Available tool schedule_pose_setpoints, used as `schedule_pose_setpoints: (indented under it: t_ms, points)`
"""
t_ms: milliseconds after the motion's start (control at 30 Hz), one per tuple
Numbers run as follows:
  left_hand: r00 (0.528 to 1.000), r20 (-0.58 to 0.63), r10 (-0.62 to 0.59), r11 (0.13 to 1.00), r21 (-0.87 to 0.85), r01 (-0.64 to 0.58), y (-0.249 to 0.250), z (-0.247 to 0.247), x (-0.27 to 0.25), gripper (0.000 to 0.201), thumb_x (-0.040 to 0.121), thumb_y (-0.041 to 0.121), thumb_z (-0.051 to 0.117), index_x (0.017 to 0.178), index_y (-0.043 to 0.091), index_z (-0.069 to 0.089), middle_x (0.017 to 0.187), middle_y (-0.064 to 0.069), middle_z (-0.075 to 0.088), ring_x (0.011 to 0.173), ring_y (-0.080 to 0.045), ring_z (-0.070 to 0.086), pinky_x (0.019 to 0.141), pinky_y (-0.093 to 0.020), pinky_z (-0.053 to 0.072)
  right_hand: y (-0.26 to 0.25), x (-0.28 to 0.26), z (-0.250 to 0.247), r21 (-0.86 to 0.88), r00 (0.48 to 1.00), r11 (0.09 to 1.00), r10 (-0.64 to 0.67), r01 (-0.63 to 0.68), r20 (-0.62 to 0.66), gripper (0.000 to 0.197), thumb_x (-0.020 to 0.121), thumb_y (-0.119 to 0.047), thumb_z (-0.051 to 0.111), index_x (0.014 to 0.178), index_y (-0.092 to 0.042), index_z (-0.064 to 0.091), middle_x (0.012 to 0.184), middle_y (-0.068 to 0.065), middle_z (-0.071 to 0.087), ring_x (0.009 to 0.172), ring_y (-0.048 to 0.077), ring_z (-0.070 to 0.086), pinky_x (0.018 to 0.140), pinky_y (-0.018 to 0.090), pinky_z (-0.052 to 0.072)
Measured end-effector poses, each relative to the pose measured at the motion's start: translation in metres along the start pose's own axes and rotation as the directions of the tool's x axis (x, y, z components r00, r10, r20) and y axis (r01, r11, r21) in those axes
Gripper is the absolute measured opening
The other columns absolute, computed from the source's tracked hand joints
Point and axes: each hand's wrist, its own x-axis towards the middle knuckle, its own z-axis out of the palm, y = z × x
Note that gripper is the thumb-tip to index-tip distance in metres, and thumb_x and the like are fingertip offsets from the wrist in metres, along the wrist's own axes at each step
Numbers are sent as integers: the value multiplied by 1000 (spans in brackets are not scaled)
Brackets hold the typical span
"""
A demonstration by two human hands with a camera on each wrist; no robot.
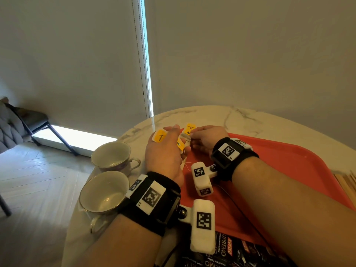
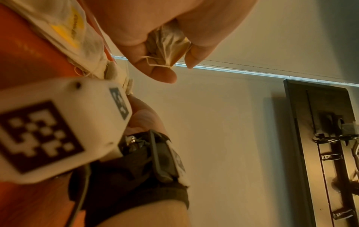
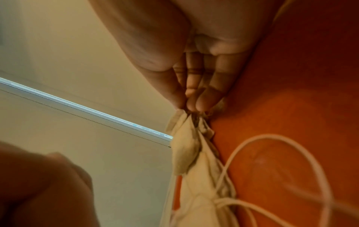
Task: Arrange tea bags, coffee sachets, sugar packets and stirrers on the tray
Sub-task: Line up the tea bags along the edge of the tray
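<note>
Head view: both hands working over far-left corner of red tray (image 1: 289, 157), left hand (image 1: 165, 157) clutching bunch of tea bags (image 1: 160, 136), right hand (image 1: 206, 139) pinching one bag (strings tangling) – judging best to be easing it free slowly, laying bags flat

1. Head view looks forward and down from above both wrists; the red tray (image 1: 279, 160) spreads toward 3 o'clock.
2. Left wrist view looks up, very close under its fingers.
3. Right wrist view likewise; all share the tea bags (image 1: 185, 138).
</note>
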Motion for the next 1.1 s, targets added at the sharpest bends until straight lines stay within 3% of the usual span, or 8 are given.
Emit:
schedule_pose_setpoints:
  t_ms: [100, 233, 467, 633, 733, 867, 967, 1100]
  points:
    - [1000, -8, 3, 1000, -1, -3, 1, 0, -1, 12, 95, 25, 75, 94, 15, 69, 60, 0, 69, 52, -14, 63, 60, -32, 55, 0, 1, 1, -5, 1000, 1000, 1, -1, -15, 12, 89, 0, 71, 79, -8, 72, 84, 17, 68, 71, 25, 64, 79, 41, 60]
    - [1000, -6, -14, 1000, -15, 14, 2, 1, -3, 12, 95, 24, 75, 96, 14, 68, 58, 0, 69, 49, -15, 62, 64, -35, 55, 0, 1, -1, 80, 998, 997, -5, 11, -67, 9, 92, 2, 64, 88, -5, 68, 83, 17, 69, 70, 26, 66, 66, 36, 60]
    - [1000, -3, -17, 1000, -6, 17, 0, 0, -3, 11, 96, 24, 73, 96, 15, 67, 56, 2, 69, 47, -12, 63, 60, -33, 54, -3, 2, -4, 15, 998, 999, -48, 49, -30, 13, 86, 4, 66, 80, -7, 66, 89, 17, 74, 91, 33, 75, 89, 48, 61]
    - [999, 1, -54, 996, -70, 54, 3, -1, -2, 13, 99, 24, 68, 107, 13, 65, 59, -4, 71, 48, -17, 66, 64, -35, 56, -1, -2, -7, 86, 998, 995, -47, 50, -40, 9, 87, 0, 65, 85, -9, 67, 88, 17, 72, 76, 26, 71, 82, 42, 62]
    - [996, 22, -83, 990, -110, 85, 4, -1, 0, 15, 99, 17, 61, 110, 9, 67, 63, -9, 72, 55, -26, 68, 70, -39, 52, -6, -20, -11, 200, 997, 977, -64, 72, -47, 6, 91, -1, 64, 91, -4, 69, 85, 16, 70, 69, 22, 66, 68, 35, 57]
    - [995, 12, -100, 981, -167, 100, 1, -1, 0, 14, 98, 7, 58, 99, 6, 72, 77, -18, 75, 74, -34, 72, 82, -48, 57, -18, -56, -27, 234, 956, 958, -215, 167, 198, 5, 87, -12, 75, 91, -12, 71, 82, 5, 67, 66, 14, 58, 60, 27, 47]
    - [995, 9, -104, 983, -154, 104, -1, -2, 1, 14, 97, 7, 62, 98, 10, 76, 87, -18, 75, 79, -32, 71, 81, -49, 58, -20, -68, -33, 21, 866, 942, -318, 336, 387, 27, 73, -29, 86, 95, -21, 72, 88, 0, 69, 76, 15, 59, 60, 26, 43]
    - [995, 29, -96, 981, -166, 99, -3, -3, 2, 13, 100, 5, 61, 109, 8, 69, 84, -17, 77, 77, -33, 75, 82, -51, 62, -15, -65, -30, -133, 844, 880, -380, 456, 378, 42, 67, -42, 91, 99, -24, 72, 89, -3, 66, 75, 8, 59, 59, 19, 45]
